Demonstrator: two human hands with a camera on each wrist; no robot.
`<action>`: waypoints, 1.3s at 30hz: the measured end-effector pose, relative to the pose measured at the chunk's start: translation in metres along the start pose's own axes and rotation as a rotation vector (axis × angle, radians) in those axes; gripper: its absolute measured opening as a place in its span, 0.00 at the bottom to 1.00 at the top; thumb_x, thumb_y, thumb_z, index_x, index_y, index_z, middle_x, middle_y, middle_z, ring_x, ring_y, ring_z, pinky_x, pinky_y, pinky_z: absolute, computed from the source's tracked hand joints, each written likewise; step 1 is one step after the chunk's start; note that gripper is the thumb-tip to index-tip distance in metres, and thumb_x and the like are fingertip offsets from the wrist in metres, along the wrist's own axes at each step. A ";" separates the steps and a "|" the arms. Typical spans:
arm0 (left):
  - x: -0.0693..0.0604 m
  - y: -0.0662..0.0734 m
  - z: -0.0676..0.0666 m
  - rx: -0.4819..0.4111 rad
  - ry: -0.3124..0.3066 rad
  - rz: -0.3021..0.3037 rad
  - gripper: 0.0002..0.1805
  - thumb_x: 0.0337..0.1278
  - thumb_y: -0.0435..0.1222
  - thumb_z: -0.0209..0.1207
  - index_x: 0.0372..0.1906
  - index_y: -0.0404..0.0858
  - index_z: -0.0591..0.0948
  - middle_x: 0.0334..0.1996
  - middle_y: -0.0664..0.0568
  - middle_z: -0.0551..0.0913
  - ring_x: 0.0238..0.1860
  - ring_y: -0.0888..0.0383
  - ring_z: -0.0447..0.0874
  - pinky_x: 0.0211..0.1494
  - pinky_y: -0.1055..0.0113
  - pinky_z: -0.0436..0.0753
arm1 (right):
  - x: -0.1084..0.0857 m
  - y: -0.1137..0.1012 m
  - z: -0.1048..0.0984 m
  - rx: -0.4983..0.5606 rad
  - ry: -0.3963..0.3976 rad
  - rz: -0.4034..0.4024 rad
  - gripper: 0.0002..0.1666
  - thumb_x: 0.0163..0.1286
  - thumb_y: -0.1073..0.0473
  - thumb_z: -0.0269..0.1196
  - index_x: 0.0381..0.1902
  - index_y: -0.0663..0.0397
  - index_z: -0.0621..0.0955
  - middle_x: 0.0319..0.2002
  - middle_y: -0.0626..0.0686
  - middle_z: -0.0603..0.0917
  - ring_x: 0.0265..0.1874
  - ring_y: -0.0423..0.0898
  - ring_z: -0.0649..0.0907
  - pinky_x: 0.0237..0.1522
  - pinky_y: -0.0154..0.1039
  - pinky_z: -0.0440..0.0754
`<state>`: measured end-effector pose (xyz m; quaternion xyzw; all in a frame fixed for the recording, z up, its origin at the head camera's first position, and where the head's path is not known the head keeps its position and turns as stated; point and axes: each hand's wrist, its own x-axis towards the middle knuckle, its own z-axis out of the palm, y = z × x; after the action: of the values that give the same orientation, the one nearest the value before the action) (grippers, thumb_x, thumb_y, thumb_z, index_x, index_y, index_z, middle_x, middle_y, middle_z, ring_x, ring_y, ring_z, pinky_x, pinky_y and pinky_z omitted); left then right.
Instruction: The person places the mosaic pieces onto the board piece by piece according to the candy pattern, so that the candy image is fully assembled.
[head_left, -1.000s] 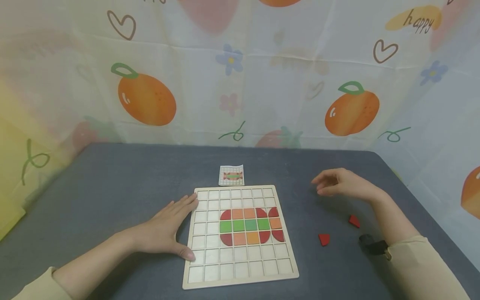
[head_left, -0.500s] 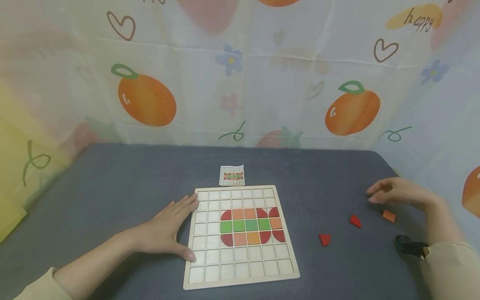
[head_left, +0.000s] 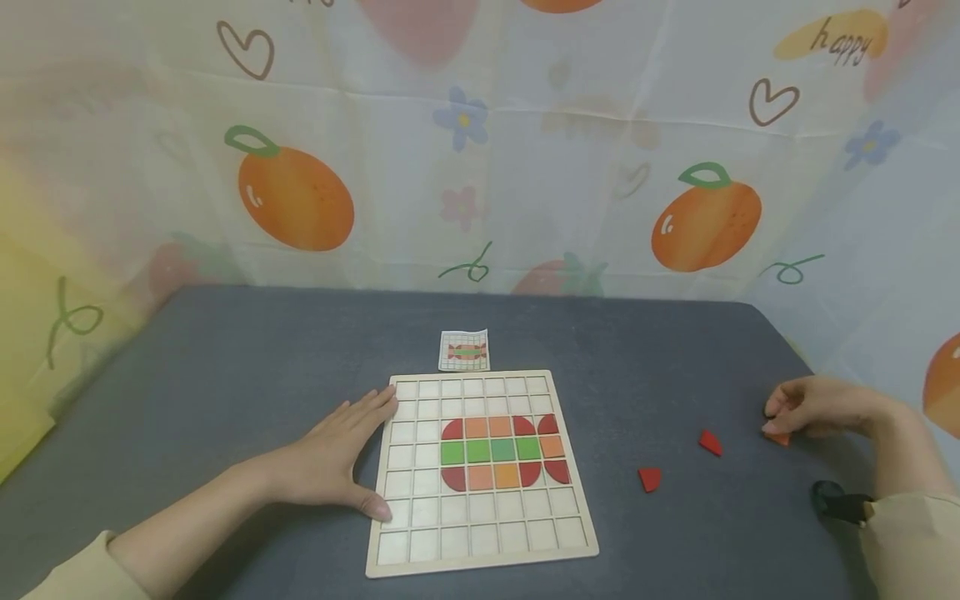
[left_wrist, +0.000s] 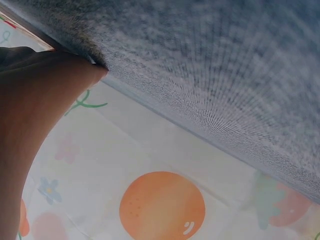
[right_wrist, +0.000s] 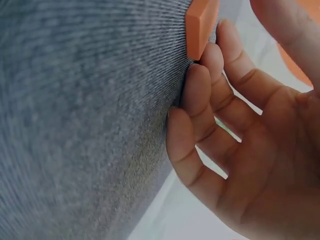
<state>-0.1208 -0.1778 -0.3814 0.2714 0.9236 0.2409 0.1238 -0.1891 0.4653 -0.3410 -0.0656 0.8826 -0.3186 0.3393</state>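
In the head view my left hand (head_left: 330,458) lies with fingers spread along the left edge of a wooden grid board (head_left: 427,542). Red, orange and green tiles fill part of its middle rows. At the far right my right hand (head_left: 825,406) reaches down to an orange tile (head_left: 782,438), partly hidden under it. In the right wrist view the fingertips touch the table beside the orange tile (right_wrist: 200,30), and the thumb stands apart from it. Two red quarter-round pieces, a nearer red piece (head_left: 649,479) and a farther red piece (head_left: 709,443), lie between board and right hand.
A small pattern card (head_left: 463,351) lies just behind the board. The dark grey table (head_left: 247,358) ends at a printed curtain (head_left: 405,183) at the back and right. A black strap (head_left: 840,504) is on the right wrist.
My right hand has moved right, from beyond the red pieces to the orange tile, and its fingers have lowered onto it. The left hand and the board have stayed in place.
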 end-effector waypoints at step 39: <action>-0.001 0.000 0.000 -0.001 0.006 0.014 0.72 0.30 0.69 0.70 0.78 0.33 0.52 0.81 0.42 0.47 0.80 0.34 0.44 0.76 0.31 0.49 | 0.012 -0.031 0.010 -0.110 0.227 -0.074 0.13 0.67 0.62 0.63 0.42 0.67 0.75 0.30 0.48 0.80 0.24 0.36 0.75 0.27 0.34 0.78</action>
<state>-0.1204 -0.1786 -0.3814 0.2771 0.9218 0.2433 0.1194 -0.1949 0.4317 -0.3350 -0.0801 0.9284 -0.2875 0.2213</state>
